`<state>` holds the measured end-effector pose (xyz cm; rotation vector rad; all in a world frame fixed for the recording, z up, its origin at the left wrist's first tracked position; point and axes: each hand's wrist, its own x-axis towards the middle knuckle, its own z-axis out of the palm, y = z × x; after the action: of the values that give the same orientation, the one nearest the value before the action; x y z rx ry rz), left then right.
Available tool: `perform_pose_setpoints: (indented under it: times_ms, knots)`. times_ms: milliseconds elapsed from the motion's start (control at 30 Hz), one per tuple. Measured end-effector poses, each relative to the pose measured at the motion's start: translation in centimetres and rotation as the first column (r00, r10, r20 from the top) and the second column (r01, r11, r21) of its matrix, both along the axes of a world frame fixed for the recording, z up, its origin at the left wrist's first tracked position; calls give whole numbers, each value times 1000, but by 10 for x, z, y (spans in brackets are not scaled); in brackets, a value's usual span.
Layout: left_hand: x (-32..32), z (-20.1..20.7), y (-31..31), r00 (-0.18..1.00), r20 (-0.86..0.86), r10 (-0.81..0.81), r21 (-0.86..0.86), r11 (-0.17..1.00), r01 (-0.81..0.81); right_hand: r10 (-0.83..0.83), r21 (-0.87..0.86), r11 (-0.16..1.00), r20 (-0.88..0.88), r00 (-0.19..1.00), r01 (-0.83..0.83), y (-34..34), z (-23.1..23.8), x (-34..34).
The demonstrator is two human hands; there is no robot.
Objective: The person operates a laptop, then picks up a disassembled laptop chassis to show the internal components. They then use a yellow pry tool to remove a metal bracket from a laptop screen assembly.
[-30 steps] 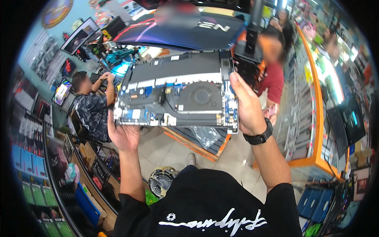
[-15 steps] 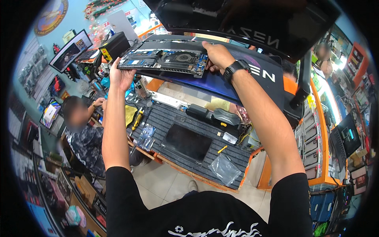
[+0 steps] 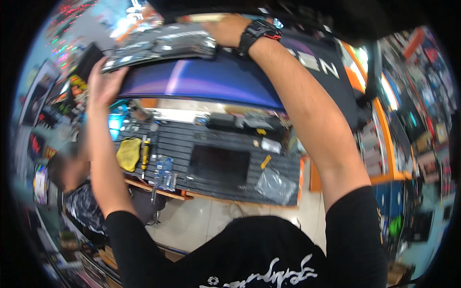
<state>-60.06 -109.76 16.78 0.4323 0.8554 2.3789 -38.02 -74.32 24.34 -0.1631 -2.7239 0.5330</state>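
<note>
Black ribbed matting covers the counter [image 3: 288, 165] below, carrying a dark flat panel [image 3: 218, 165] and a yellow cloth [image 3: 128, 153]. Higher, the left hand [image 3: 103, 84] and right hand [image 3: 225, 30] have fingers gripping the opened laptop base [image 3: 161, 45], raised overhead.

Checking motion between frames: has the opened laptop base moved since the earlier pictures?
Yes. The laptop base, held by the left hand and right hand, has risen above the workbench mat.
</note>
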Motion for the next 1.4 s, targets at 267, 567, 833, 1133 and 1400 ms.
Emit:
perform_pose_setpoints:
  times_ms: [267, 567, 833, 1133, 1400]
  knots:
    - [-76, 22, -150, 938, -321, -129, -624, 774, -107, 740, -683, 377, -183, 647, -625, -45, -145, 328]
    - [-144, 42, -176, 939, -337, 62, -872, 355, -336, -545, -925, -369, 298, 784, 95, 120, -349, 463]
    - [-121, 83, -186, 891, -432, 140, -870, 195, -453, -536, -900, -405, 377, 755, 162, 219, -357, 436]
    - [314, -140, 39, 529, -813, 242, -504, 162, -848, -526, -942, -333, 213, 823, 31, 235, -384, 484]
    - [520, -244, 103, 997, -15, -81, -499, 864, 63, 313, -937, 325, 232, 921, 126, 9, -321, 389]
